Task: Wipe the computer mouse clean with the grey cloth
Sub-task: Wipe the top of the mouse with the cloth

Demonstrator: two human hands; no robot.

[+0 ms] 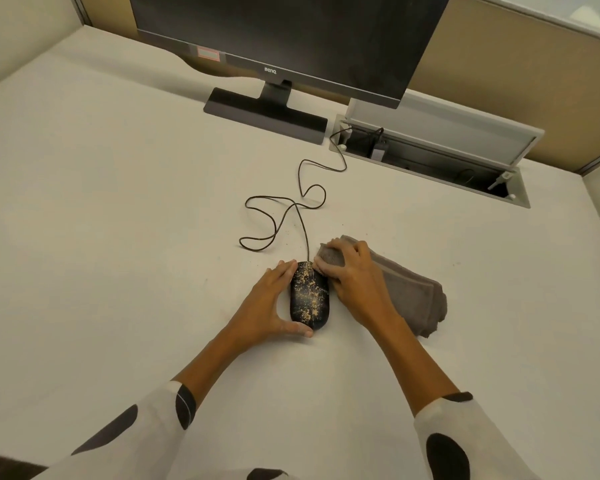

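Note:
A black wired computer mouse (309, 299) lies on the white desk, its top speckled with tan crumbs. My left hand (269, 303) cups its left side, fingers along the edge and thumb at its near end. My right hand (352, 275) grips the front corner of the folded grey cloth (411, 292) and presses that corner against the mouse's far right side. The rest of the cloth lies flat on the desk to the right of the mouse.
The mouse cable (284, 213) loops over the desk to an open cable tray (430, 157) at the back right. A dark monitor (284, 39) on its stand (264, 114) is behind. A few crumbs dot the desk (118, 237) near the mouse.

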